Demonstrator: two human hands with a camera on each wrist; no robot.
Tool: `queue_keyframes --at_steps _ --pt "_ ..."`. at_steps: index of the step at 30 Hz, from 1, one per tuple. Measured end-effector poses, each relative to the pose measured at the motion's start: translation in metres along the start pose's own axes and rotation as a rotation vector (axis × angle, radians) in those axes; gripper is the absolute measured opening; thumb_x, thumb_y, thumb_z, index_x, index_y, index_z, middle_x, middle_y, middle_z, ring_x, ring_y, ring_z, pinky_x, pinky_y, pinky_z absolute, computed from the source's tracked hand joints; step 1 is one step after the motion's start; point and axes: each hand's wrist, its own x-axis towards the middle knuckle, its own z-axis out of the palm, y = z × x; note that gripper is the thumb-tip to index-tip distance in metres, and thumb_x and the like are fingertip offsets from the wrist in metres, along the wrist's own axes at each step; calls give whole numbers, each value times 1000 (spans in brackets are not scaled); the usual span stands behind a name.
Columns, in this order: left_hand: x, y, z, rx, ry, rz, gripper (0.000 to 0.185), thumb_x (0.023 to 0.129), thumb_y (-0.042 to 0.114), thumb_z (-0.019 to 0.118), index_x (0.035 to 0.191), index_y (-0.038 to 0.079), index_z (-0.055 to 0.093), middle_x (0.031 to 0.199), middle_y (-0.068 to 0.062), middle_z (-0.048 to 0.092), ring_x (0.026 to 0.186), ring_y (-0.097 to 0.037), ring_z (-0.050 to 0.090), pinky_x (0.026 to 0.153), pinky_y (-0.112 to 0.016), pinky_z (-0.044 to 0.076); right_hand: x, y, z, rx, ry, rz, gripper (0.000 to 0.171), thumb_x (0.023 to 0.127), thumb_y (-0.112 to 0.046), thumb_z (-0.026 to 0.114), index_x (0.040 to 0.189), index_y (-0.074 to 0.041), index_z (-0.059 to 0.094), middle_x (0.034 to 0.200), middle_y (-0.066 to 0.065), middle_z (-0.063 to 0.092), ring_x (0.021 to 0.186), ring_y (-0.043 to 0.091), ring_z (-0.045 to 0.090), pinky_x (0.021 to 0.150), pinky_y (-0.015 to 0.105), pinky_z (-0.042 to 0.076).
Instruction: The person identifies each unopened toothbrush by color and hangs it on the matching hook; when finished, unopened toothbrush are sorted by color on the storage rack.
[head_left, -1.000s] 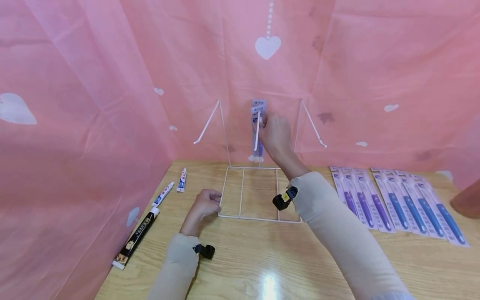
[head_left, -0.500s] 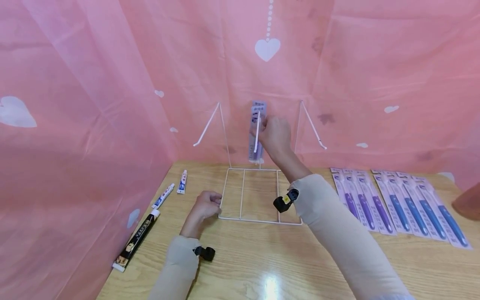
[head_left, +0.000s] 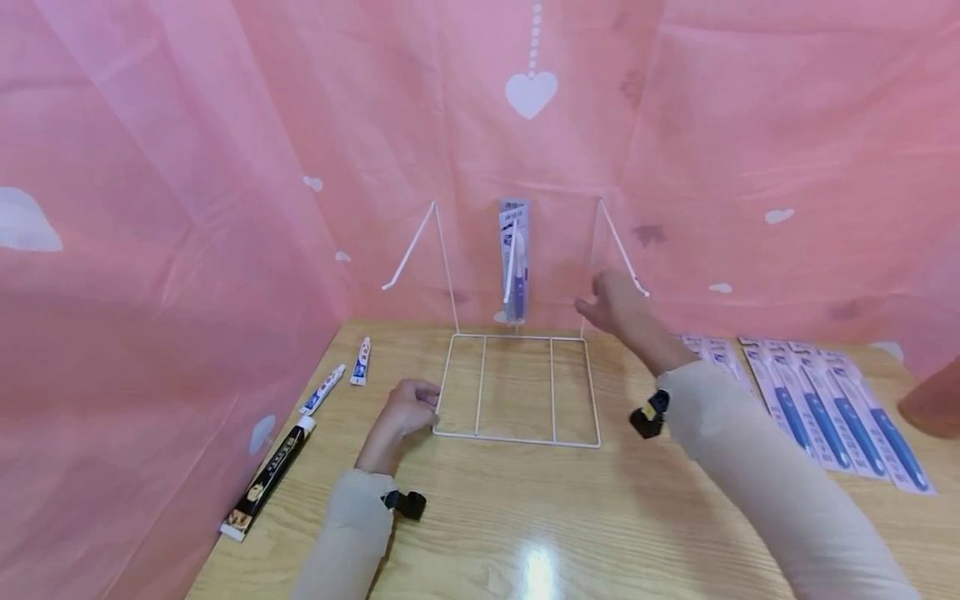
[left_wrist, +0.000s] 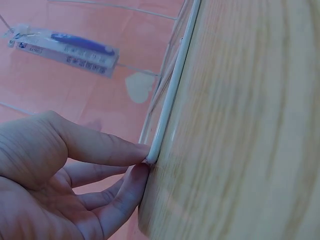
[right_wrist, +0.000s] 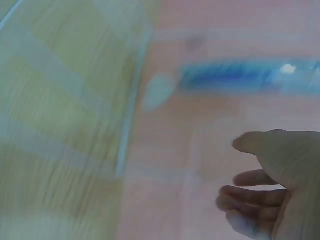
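The table [head_left: 570, 517] at the bottom of the frame is glossy, smooth wood. The rack [head_left: 517, 387] at centre is thin white-coated wire. The creased pink backdrop [head_left: 187, 167] above looks like matt plastic sheeting.

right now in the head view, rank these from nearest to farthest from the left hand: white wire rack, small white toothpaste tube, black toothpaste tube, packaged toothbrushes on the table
1. white wire rack: its front left corner is pinched by the left hand.
2. small white toothpaste tube: just to the hand's left.
3. black toothpaste tube: farther left, by the table's edge.
4. packaged toothbrushes: far right of the table.
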Motion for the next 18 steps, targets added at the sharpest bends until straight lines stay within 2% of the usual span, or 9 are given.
queue_keyframes --at_steps 2,5,7,9,10,12,14,15,18 --pt "-1 -1 1 1 3 1 54 70 -15 72 121 -1 65 100 -10 62 93 -26 59 76 -33 55 -8 27 -2 -74 -86 22 34 91 -26 59 70 -4 44 63 10 47 61 32 50 56 44 43" --pt "-1 -2 1 1 14 17 54 68 -16 72 121 -2 65 99 -11 63 92 -26 59 75 -33 55 -19 64 -4 -133 -171 82 34 92 -27 56 69 -4 46 62 10 48 60 32 51 55 45 44" --pt "-1 -3 0 3 18 34 54 68 -16 72 120 -3 65 99 -11 63 92 -26 59 75 -33 55 -25 86 -3 -131 -170 106 36 90 -24 58 62 -6 45 54 5 42 51 25 45 46 37 39" --pt "-1 -4 1 6 20 42 53 68 -15 72 119 -4 66 98 -11 63 92 -26 59 75 -33 55 -32 105 0 -100 -173 152 31 88 -21 60 66 -3 50 55 4 43 50 22 43 47 36 38" --pt "-2 -5 1 8 19 44 52 68 -15 72 119 -4 66 98 -11 63 92 -26 59 75 -33 55 -35 112 1 -93 -174 168 26 88 -19 61 74 2 55 59 9 50 54 25 47 50 39 42" --pt "-3 -6 1 16 18 45 52 69 -15 72 119 -4 66 98 -11 63 92 -26 60 75 -33 55 -41 123 4 -92 -184 193 28 87 -18 62 90 10 59 71 19 58 62 32 54 58 46 47" --pt "-3 -6 0 14 21 44 52 68 -15 72 119 -3 66 98 -11 63 92 -26 60 76 -33 55 -43 130 6 -97 -206 223 32 87 -17 62 101 12 59 82 24 61 70 36 56 66 51 48" --pt "-3 -6 -1 12 24 44 52 68 -15 72 119 -3 66 98 -11 63 92 -26 60 76 -34 55 -44 132 7 -93 -216 239 34 87 -17 63 103 12 60 85 25 62 72 36 56 68 52 49" --pt "-3 -5 -3 3 31 61 52 67 -16 72 118 -4 66 98 -12 64 92 -27 60 77 -35 55 -45 136 9 -88 -230 280 29 87 -17 65 94 10 61 80 22 61 70 35 56 67 50 48"
